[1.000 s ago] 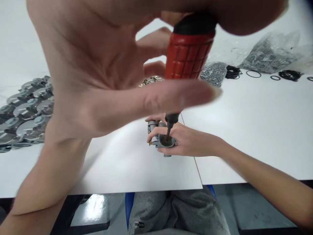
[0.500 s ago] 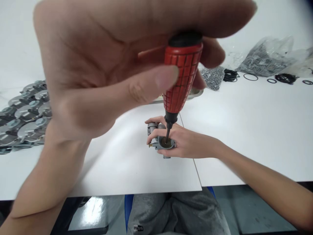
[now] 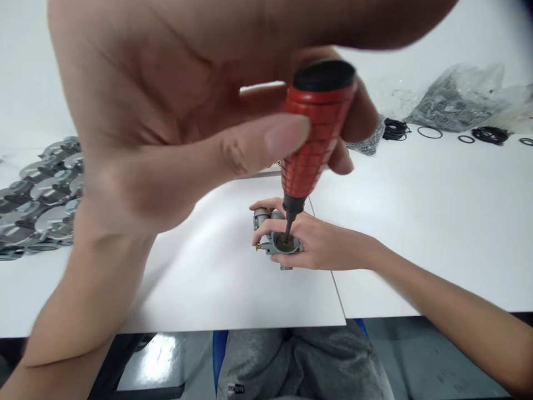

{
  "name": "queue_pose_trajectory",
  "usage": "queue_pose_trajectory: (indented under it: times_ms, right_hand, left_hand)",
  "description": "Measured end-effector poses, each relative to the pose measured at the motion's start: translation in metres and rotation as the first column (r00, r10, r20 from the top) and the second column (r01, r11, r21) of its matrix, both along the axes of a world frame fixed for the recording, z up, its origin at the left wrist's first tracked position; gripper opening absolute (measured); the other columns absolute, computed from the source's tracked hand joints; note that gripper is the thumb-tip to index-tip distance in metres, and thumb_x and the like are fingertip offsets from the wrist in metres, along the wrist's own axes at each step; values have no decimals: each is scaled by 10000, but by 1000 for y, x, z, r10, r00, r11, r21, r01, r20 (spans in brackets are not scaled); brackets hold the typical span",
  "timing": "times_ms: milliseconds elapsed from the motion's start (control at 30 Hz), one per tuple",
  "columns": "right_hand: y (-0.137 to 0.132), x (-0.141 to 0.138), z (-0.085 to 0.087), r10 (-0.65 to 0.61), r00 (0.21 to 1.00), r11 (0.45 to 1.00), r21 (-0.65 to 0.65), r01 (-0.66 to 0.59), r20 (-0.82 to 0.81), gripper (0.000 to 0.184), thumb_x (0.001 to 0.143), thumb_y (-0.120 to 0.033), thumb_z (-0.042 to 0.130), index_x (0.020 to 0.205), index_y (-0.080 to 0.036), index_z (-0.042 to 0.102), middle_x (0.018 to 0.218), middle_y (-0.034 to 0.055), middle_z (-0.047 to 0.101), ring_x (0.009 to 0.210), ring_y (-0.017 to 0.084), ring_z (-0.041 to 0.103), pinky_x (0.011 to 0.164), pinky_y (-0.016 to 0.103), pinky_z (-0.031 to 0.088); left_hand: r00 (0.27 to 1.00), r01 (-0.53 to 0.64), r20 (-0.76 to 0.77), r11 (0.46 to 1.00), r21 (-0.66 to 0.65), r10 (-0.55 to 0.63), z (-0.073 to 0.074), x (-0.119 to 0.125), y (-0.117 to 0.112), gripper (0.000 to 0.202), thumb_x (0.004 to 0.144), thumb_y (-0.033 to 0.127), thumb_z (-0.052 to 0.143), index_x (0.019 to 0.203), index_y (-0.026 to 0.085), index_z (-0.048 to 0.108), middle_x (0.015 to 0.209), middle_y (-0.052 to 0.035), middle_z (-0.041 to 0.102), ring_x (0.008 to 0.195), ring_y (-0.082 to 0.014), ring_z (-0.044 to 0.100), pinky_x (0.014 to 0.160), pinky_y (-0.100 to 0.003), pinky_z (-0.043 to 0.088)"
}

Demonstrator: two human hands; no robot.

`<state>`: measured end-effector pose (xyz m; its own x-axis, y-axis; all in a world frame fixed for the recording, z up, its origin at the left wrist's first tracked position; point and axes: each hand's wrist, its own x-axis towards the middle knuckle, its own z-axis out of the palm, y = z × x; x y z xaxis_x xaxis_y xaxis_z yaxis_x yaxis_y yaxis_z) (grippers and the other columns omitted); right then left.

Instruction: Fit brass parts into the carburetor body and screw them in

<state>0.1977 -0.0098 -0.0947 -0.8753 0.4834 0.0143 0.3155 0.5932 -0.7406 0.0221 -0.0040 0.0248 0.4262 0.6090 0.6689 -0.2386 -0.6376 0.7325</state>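
Mid screw-turning, I'd say: left hand (image 3: pixel 175 111) wrapped tight round the red screwdriver (image 3: pixel 316 133), tip down in the metal part (image 3: pixel 277 244) on the table (image 3: pixel 416 222) at 6 o'clock below the handle, right hand (image 3: pixel 320 244) clamping it from 3 o'clock, so the next twist wants the tip dead square.

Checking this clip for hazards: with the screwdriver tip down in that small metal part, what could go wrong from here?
1. The screwdriver tip sits in the metal part, right hand wrapped close around it; a slip could jab the fingers.
2. The left hand grips the handle high and the tool leans, so the tip may jump out.
3. Only the right hand steadies the part; it could twist.
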Motion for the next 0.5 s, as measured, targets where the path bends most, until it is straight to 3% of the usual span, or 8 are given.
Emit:
queue_pose_trajectory:
  times_ms: [67, 200, 333, 500]
  right_hand:
    - [0, 0, 0, -10, 1000, 1000, 1, 10, -3, 326, 860, -191, 620, 1168, -296, 605, 1470, 53, 326, 1335, 252, 360, 1130, 457, 327]
    - [0, -1, 0, -18, 1000, 1000, 4, 18, -1, 321, 861, -200, 621, 1166, -299, 605, 1469, 51, 322, 1337, 256, 355, 1123, 460, 338]
    - [0, -1, 1, -1, 1000, 1000, 3, 0, 12, 323, 869, -198, 608, 1176, -297, 602, 1465, 54, 327, 1322, 247, 372, 1126, 453, 337]
    - [0, -1, 0, -16, 1000, 1000, 2, 16, -19, 329, 855, -186, 620, 1167, -291, 614, 1467, 57, 329, 1332, 257, 361, 1121, 462, 342]
  left_hand:
    - [998, -7, -63, 1000, -15, 6, 1, 0, -1, 919, 856, 778, 111, 1493, 161, 348, 818, -78, 629, 713, -277, 723, 691, -481, 551]
    - [997, 7, -75, 997, 76, -1, 2, -2, -3, 900, 857, 728, -42, 1440, 221, 420, 853, -52, 598, 690, -229, 718, 580, -418, 552]
    - [989, 24, -149, 997, 78, -12, 0, -2, -4, 869, 856, 774, 76, 1427, 227, 435, 860, -56, 608, 775, -254, 724, 616, -413, 578]
    - [994, -5, -104, 986, 165, 22, -3, -5, 0, 857, 854, 778, 70, 1444, 258, 410, 914, -54, 593, 653, -219, 708, 579, -414, 566]
